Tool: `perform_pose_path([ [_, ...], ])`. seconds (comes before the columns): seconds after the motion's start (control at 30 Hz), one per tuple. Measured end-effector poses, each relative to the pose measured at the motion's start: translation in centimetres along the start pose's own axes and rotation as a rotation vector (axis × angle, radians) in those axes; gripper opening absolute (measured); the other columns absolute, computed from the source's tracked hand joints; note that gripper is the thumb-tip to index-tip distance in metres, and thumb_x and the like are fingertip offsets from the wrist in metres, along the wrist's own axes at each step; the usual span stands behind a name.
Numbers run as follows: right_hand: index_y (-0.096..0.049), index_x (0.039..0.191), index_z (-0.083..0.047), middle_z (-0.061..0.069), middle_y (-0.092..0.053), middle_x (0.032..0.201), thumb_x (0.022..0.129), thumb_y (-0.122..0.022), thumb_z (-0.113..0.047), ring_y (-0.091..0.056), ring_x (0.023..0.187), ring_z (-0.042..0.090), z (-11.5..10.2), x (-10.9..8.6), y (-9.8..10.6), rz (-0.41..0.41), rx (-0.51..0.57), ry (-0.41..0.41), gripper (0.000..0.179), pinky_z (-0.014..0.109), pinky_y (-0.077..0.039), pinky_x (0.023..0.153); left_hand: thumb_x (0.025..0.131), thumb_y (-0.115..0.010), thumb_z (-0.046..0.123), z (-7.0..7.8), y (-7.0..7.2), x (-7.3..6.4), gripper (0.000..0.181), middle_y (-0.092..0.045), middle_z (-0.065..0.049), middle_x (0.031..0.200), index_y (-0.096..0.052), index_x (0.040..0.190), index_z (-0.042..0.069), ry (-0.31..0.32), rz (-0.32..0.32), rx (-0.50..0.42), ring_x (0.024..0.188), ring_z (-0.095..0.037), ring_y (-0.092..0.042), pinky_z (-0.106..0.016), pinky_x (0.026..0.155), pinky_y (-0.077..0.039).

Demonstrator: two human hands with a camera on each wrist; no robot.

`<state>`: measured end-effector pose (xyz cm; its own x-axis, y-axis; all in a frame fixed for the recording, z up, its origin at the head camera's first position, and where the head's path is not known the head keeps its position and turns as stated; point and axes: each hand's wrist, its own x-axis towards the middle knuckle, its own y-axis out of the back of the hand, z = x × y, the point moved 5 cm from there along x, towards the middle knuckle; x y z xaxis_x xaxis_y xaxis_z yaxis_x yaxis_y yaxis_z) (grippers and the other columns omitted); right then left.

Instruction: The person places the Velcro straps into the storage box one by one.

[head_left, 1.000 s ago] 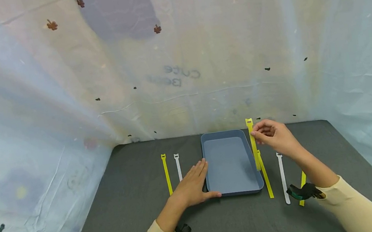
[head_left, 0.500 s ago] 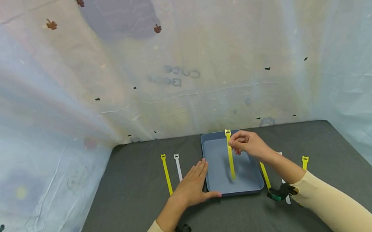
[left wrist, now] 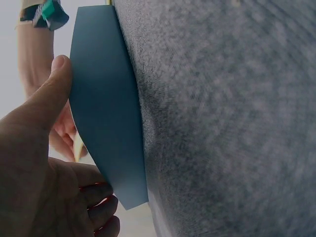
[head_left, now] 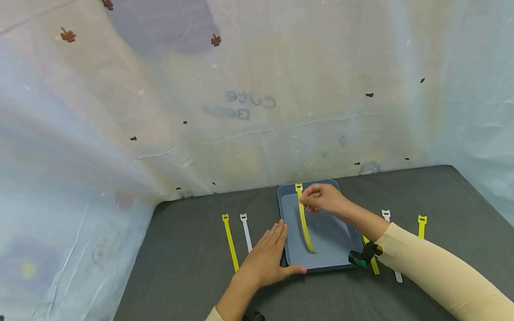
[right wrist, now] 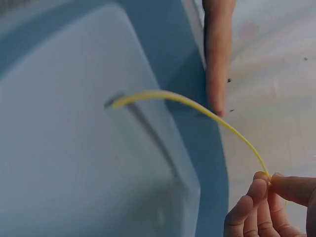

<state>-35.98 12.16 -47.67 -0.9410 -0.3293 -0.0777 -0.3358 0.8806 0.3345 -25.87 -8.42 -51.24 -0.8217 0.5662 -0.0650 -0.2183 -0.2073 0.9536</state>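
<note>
A yellow hook-and-loop cable tie (head_left: 303,222) is pinched near its slotted head by the thumb and fingers of my right hand (head_left: 324,199), over the blue-grey tray (head_left: 334,240). In the right wrist view the cable tie (right wrist: 185,100) bows, and its tail end meets the tray floor. My left hand (head_left: 266,258) lies along the tray's left side with straight fingers, its thumb at the front edge. From the left wrist, the thumb (left wrist: 59,74) shows against the rim while the fingertips touch the outer wall of the tray (left wrist: 106,103).
Left of the tray lie a yellow cable tie (head_left: 230,241) and a white one (head_left: 246,230). To the right are another white tie (head_left: 386,214), a yellow tie (head_left: 422,222) and one partly under the right wrist (head_left: 375,266). A patterned curtain (head_left: 245,74) stands behind the dark table.
My right hand has carried the yellow cable tie leftward from the tray's right edge to over its left half, and the tie's tail now curves. My left hand has stayed put.
</note>
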Motion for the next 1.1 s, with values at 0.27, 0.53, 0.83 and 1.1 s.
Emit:
perform_pose_path([
  [0.27,-0.070,0.116,0.002,0.018,-0.077,0.105,0.107,-0.069,-0.017,-0.072,0.099,0.045,1.6,2.3,-0.2,0.027,-0.027,-0.055,0.021,0.051,-0.063,0.087,0.092,-0.065,0.078,0.2,0.1,-0.1,0.119,-0.014,-0.015,0.180,-0.019,0.171,0.002,-0.003,0.005,0.010,0.166,-0.028,-0.017,-0.045,0.134,-0.020],
  [0.53,-0.071,0.110,-0.001,0.011,-0.079,0.097,0.105,-0.073,-0.018,-0.072,0.078,0.019,2.7,3.6,-0.7,0.074,-0.110,-0.094,0.018,0.037,-0.062,0.073,0.092,-0.064,0.079,0.2,0.0,0.0,0.119,-0.014,-0.015,0.180,-0.018,0.171,0.002,-0.003,0.003,0.001,0.166,-0.028,-0.016,-0.045,0.134,-0.020],
  [0.83,-0.072,0.104,0.000,0.011,-0.079,0.092,0.104,-0.073,-0.012,-0.070,0.071,0.018,3.1,4.5,-2.3,0.035,-0.150,-0.097,0.012,0.027,-0.057,0.061,0.093,-0.064,0.078,0.2,0.1,-0.1,0.119,-0.013,-0.015,0.180,-0.017,0.171,0.002,-0.007,-0.004,0.006,0.166,-0.027,-0.015,-0.045,0.135,-0.020],
  [1.1,-0.076,0.099,0.000,0.010,-0.078,0.087,0.101,-0.076,-0.011,-0.068,0.067,0.018,2.6,4.4,-3.4,0.039,-0.254,-0.095,0.012,0.026,-0.054,0.057,0.094,-0.064,0.078,0.3,0.1,-0.1,0.118,-0.012,-0.015,0.180,-0.017,0.171,0.001,-0.017,-0.003,0.010,0.166,-0.028,-0.015,-0.046,0.134,-0.020],
])
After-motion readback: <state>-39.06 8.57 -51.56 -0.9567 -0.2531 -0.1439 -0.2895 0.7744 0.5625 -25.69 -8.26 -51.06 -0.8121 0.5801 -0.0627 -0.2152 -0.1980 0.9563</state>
